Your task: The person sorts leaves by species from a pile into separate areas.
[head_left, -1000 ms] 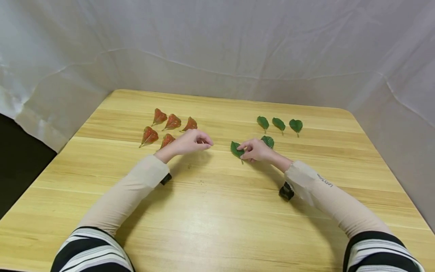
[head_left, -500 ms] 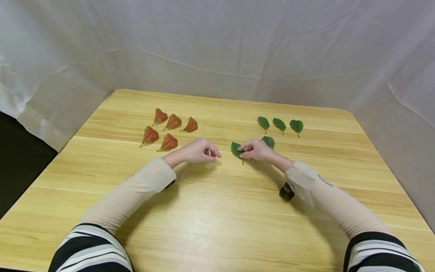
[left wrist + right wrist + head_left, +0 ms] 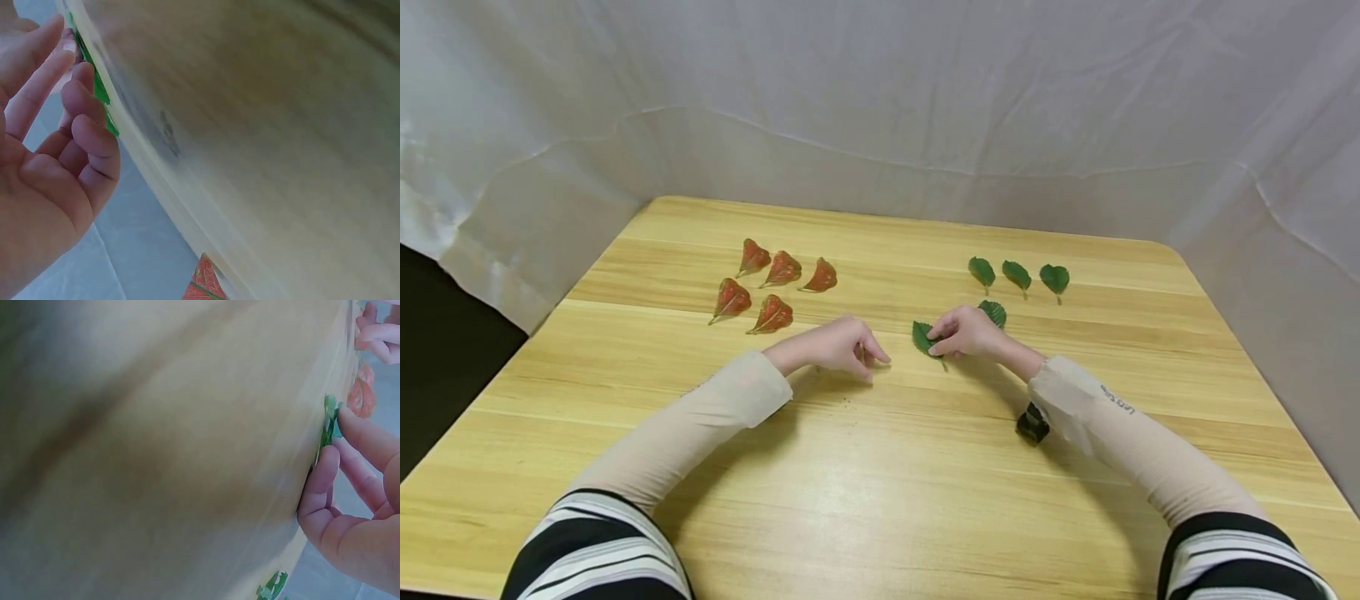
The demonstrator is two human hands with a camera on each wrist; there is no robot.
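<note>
Right hand (image 3: 967, 332): fingertips are laid on a green leaf (image 3: 924, 337) lying flat on the tabletop (image 3: 880, 467); the fingers are bent over the blade and its near edge appears pinched between thumb and fingertips, judged as the grip needed to slide or lift so thin a piece. In the right wrist view the same leaf (image 3: 327, 428) is seen edge-on under the fingertips (image 3: 328, 469), pressed against the wood

Left hand (image 3: 838, 343): rested on the tabletop just left of the held leaf, fingers loosely curled, nothing held; in the left wrist view the palm (image 3: 47, 162) is seen bare, with a strip of green just beyond the fingers

Sorting by colour is suggested by the layout: red pieces are grouped at far left, green at far right, well apart

Count, red leaves (image 3: 772, 314): five, laid as a row of three with two nearer

Count, green: five in all. Three are set in a far row (image 3: 1017, 273), one (image 3: 993, 312) lies just behind the right hand, partly hidden by it, and one is under the fingers

A small black object (image 3: 1032, 423) is seen below the right forearm
</note>
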